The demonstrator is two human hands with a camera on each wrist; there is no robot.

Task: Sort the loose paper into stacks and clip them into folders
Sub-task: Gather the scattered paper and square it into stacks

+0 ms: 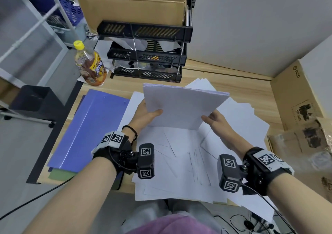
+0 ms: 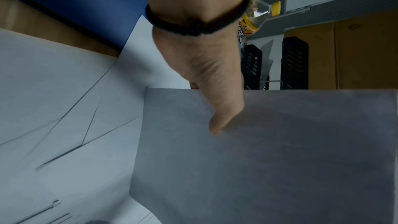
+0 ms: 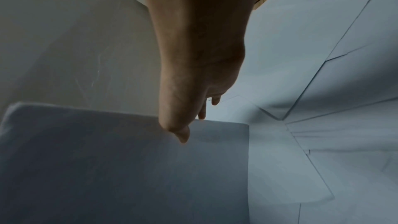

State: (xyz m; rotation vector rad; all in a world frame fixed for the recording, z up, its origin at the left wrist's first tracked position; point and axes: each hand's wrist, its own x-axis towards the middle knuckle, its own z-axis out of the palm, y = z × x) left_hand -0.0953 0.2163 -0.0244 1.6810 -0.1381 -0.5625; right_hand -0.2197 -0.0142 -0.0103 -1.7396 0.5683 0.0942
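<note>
A stack of white paper (image 1: pixel 183 104) stands on its lower edge, tilted away from me, above the loose sheets (image 1: pixel 179 162) scattered over the desk. My left hand (image 1: pixel 145 115) grips the stack's left edge, thumb on the near face (image 2: pixel 217 125), fingers hidden behind. My right hand (image 1: pixel 215 119) grips its right edge the same way, thumb in front (image 3: pixel 181 134). The stack (image 2: pixel 269 151) fills much of both wrist views (image 3: pixel 120 159). A blue folder (image 1: pixel 86 131) lies flat to the left, with green and dark ones under it.
A black three-tier letter tray (image 1: pixel 147 52) stands at the back of the wooden desk (image 1: pixel 239 83). A yellow-capped drink bottle (image 1: pixel 89 65) stands at back left. Cardboard boxes (image 1: pixel 298 99) line the right side, and another (image 1: pixel 133 2) sits behind the tray.
</note>
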